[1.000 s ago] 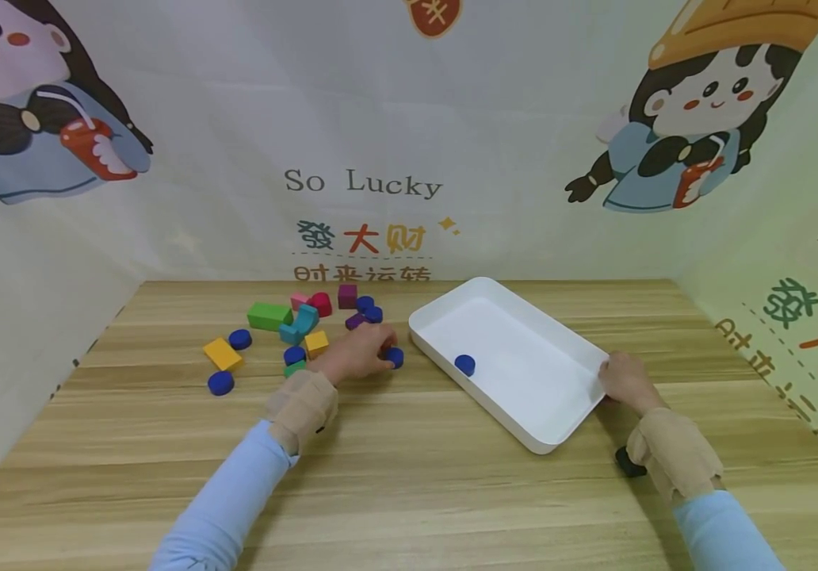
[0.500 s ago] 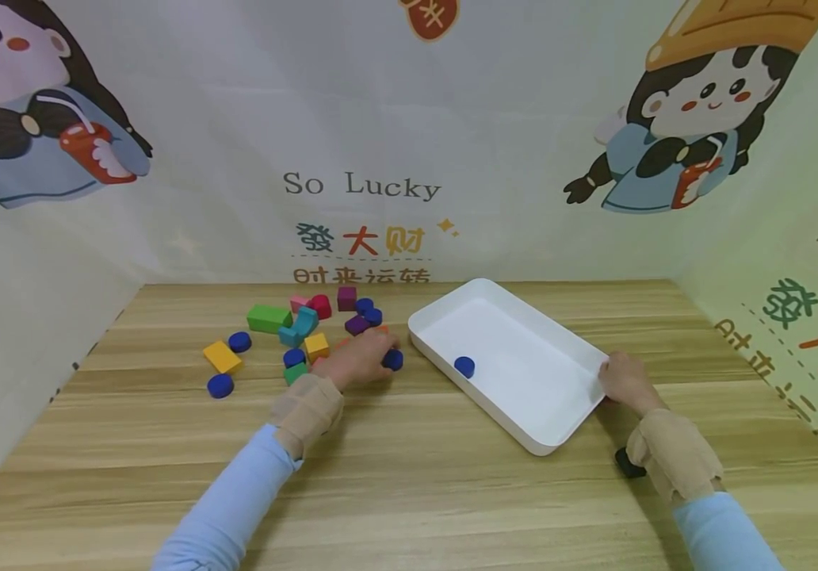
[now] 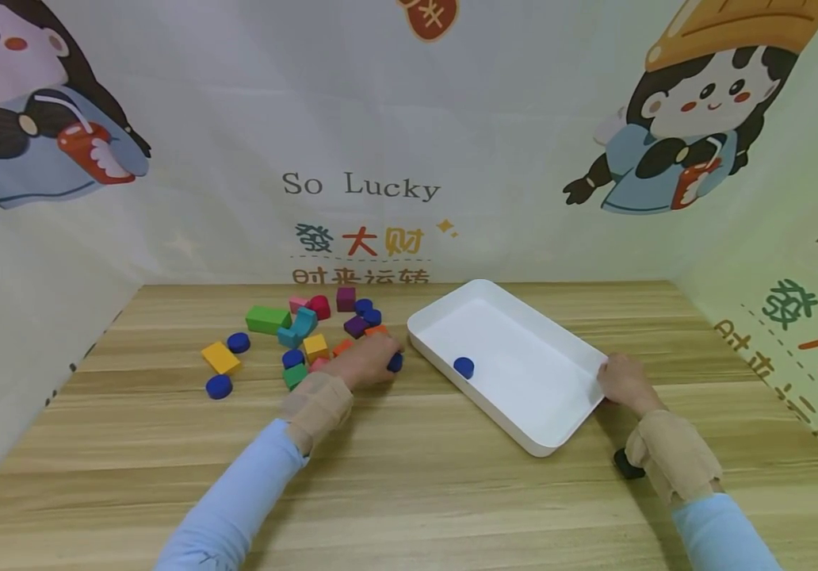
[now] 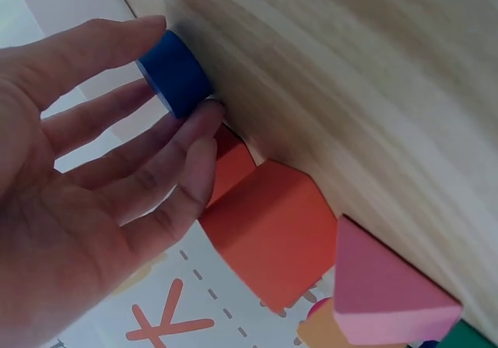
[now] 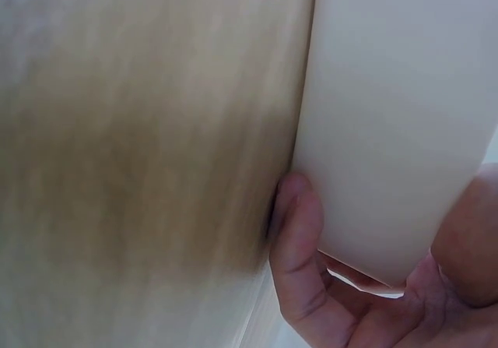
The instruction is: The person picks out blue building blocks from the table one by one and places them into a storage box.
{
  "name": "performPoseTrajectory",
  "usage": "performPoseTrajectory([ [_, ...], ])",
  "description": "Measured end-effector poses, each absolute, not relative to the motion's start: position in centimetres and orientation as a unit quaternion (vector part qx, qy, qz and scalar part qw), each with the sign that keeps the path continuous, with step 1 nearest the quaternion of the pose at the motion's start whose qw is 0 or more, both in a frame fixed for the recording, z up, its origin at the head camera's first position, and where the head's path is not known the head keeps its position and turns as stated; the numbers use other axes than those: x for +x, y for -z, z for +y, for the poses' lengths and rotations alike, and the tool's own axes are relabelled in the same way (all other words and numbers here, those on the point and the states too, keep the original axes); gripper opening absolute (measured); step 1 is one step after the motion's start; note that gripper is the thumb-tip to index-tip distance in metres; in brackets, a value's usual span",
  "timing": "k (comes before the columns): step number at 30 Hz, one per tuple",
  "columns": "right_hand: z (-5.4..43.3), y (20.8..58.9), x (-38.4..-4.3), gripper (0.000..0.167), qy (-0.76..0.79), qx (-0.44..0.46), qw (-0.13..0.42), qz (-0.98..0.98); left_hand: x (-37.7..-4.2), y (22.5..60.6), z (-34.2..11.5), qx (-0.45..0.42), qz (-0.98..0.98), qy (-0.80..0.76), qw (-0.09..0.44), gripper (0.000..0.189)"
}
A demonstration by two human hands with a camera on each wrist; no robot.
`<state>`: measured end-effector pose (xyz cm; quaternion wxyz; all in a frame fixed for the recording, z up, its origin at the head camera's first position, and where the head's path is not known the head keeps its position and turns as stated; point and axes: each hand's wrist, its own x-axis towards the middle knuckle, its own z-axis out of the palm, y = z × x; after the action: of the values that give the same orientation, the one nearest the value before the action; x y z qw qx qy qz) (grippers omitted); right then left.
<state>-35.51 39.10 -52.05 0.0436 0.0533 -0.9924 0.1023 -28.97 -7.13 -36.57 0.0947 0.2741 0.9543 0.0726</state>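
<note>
In the head view my left hand [image 3: 372,358] is at the right side of the scattered blocks. It pinches a round blue block [image 4: 175,74] between thumb and fingers, close to the wooden tabletop. Beside those fingers in the left wrist view lie an orange block [image 4: 272,231] and a pink triangular block [image 4: 393,286]. My right hand [image 3: 626,382] grips the near right corner of a white tray [image 3: 552,381], its fingers curled at the tray's lower edge in the right wrist view. Another round blue block [image 3: 464,367] lies inside the tray, by its left wall.
Left of the tray lie several blocks, among them a green block [image 3: 269,319], a yellow block [image 3: 221,358], a teal curved block [image 3: 299,327] and a purple cube [image 3: 346,299]. A printed cloth [image 3: 238,159] stands behind the wooden table [image 3: 416,507].
My left hand has shifted slightly right and turned with the round blue block, uncovering orange and purple blocks behind it. The tray and my right hand stay in place.
</note>
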Motion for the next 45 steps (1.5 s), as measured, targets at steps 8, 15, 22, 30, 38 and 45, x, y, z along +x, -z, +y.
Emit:
performPoseTrajectory([
  [8, 37.7, 49.8, -34.2, 0.048, -0.118, 0.038, 0.018, -0.992, -28.9, 36.5, -7.0, 0.276, 0.956, -0.058, 0.087, 0.019],
  [15, 42.1, 56.3, -39.0, 0.042, -0.123, 0.018, 0.013, -0.992, -28.8, 36.5, -6.9, 0.279, 0.955, -0.06, 0.084, 0.013],
  [22, 46.1, 61.3, -43.0, 0.047, -0.131, 0.022, 0.024, -0.991, -29.0, 36.3, -6.9, 0.269, 0.956, -0.063, 0.101, 0.013],
  [30, 40.4, 53.9, -37.1, 0.04, -0.136, 0.024, 0.021, -0.99, -29.8, 36.9, -7.2, 0.269, 0.952, -0.094, 0.114, 0.02],
  [38, 40.0, 53.2, -36.4, 0.047, -0.112, 0.08, 0.039, -0.99, -28.8, 35.6, -7.0, 0.296, 0.945, -0.124, 0.057, 0.023],
  [45, 44.7, 60.2, -42.1, 0.04, -0.082, 0.076, 0.04, -0.993, -28.5, 35.1, -6.8, 0.275, 0.949, -0.151, 0.035, 0.028],
])
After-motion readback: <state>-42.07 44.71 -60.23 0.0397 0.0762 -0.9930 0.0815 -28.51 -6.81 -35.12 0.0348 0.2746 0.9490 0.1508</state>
